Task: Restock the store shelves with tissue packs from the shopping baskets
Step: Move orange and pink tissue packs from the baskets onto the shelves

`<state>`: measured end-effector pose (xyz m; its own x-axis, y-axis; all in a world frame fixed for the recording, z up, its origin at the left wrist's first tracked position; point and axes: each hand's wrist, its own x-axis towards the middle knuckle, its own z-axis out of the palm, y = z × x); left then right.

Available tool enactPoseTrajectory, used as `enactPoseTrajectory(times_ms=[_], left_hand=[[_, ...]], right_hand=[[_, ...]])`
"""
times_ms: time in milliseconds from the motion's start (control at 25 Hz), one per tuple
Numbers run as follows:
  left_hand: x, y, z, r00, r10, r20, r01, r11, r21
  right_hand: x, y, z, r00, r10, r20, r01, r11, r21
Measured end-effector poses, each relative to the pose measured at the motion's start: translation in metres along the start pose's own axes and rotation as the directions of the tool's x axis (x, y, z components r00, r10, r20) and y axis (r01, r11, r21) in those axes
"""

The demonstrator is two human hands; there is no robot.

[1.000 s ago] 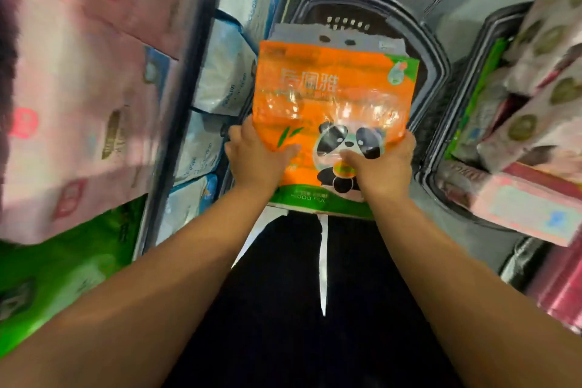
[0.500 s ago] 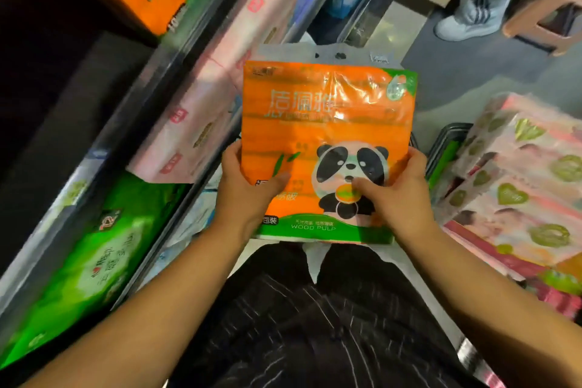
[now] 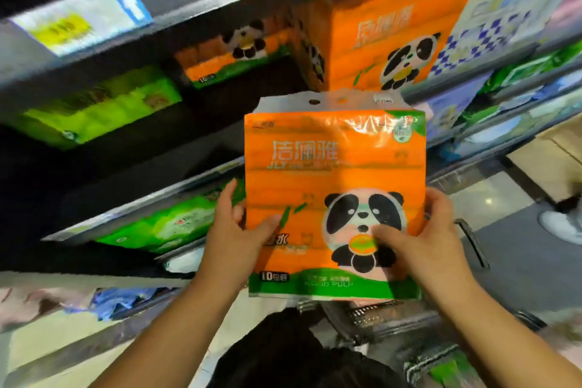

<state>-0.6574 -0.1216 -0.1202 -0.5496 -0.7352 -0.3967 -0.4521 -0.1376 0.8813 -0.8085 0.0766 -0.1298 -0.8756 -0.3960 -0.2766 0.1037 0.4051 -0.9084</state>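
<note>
Above the left hand (image 3: 233, 235) and right hand (image 3: 432, 238) gripping its lower sides, the glossy panda tissue pack (image 3: 333, 167) could tip forward.

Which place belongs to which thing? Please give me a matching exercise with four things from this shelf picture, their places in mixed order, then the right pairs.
1. nearest orange panda pack
2. bright green pack
3. blue checkered pack
4. blue arrow sign

A. shelves, top right
B. shelf edge, top left
C. between left hand and right hand
D. shelf, left of the stocked orange packs

Pairs: 1-C, 2-D, 3-A, 4-B
</note>
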Motion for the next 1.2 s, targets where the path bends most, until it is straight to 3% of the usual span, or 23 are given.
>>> enactPoseTrajectory(times_ms=[240,400,560,800,960,1040,1200], left_hand=[[-0.005,0.027,-0.043,0.998,0.012,-0.068,-0.010,1.000,0.023],[-0.006,0.035,-0.061,0.989,-0.073,-0.126,0.056,0.989,-0.134],[-0.007,0.048,-0.080,0.975,-0.218,-0.032,0.199,0.933,-0.299],[-0.003,0.062,-0.084,0.969,-0.229,-0.089,0.198,0.944,-0.264],[0.004,0.047,-0.085,0.969,-0.141,-0.203,0.077,0.953,-0.294],[0.002,0.039,-0.088,0.961,-0.029,-0.274,-0.034,0.974,-0.222],[-0.012,0.040,-0.093,0.949,0.197,-0.246,-0.244,0.953,-0.180]], right_hand=[[0.023,-0.052,0.032,0.971,-0.112,0.212,0.107,0.994,0.037],[0.030,-0.070,0.044,0.965,-0.030,0.262,0.000,0.994,0.114],[0.031,-0.079,0.050,0.957,0.075,0.280,-0.114,0.986,0.126],[0.028,-0.098,0.065,0.948,0.063,0.312,-0.102,0.989,0.110],[0.020,-0.108,0.065,0.976,0.045,0.214,-0.086,0.979,0.186],[0.016,-0.110,0.066,0.989,-0.060,0.135,0.030,0.978,0.208],[0.010,-0.119,0.068,0.956,-0.293,0.007,0.285,0.936,0.205]])
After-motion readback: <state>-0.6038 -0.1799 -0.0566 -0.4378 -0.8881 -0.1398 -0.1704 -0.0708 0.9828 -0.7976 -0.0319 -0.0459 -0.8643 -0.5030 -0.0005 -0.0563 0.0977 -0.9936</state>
